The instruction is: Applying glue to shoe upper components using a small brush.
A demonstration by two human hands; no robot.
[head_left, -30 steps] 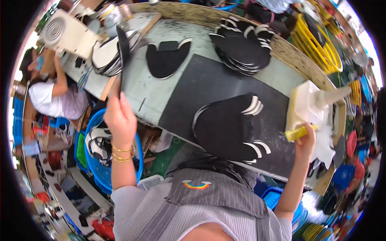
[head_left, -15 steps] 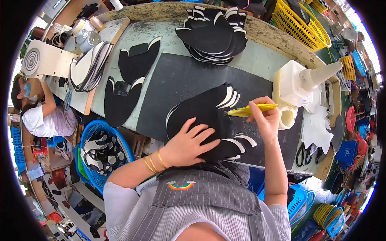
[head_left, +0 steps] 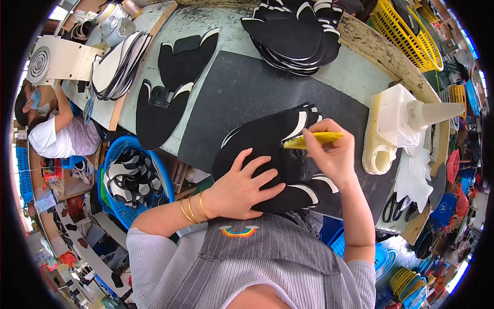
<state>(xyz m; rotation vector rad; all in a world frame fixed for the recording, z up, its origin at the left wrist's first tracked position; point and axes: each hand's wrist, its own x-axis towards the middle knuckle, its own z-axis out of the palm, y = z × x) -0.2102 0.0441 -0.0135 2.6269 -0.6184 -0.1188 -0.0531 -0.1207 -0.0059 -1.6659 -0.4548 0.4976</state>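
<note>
A stack of black shoe-upper pieces [head_left: 252,135] with white edge strips lies in front of me on a dark work mat [head_left: 226,85]. My left hand [head_left: 246,184] presses flat on the stack, fingers spread. My right hand [head_left: 333,154] pinches a yellow brush [head_left: 320,139], its tip at the notched right end of the stack, beside a white strip. Farther back sits another pile of black shoe-upper pieces [head_left: 290,38]. At the left, two joined black pieces [head_left: 163,110] lie on the bench.
A white plastic bottle with a cone spout [head_left: 399,116] stands right of the mat, near scissors [head_left: 393,208]. Blue basket [head_left: 167,177] with black-and-white pieces sits at left; a yellow basket [head_left: 406,38] is behind. A person in a white shirt [head_left: 56,129] works at far left.
My right hand has moved the brush slightly left, over the notched end of the stack. Fewer white strips show at the stack's far corner. The whole view has shifted a little.
</note>
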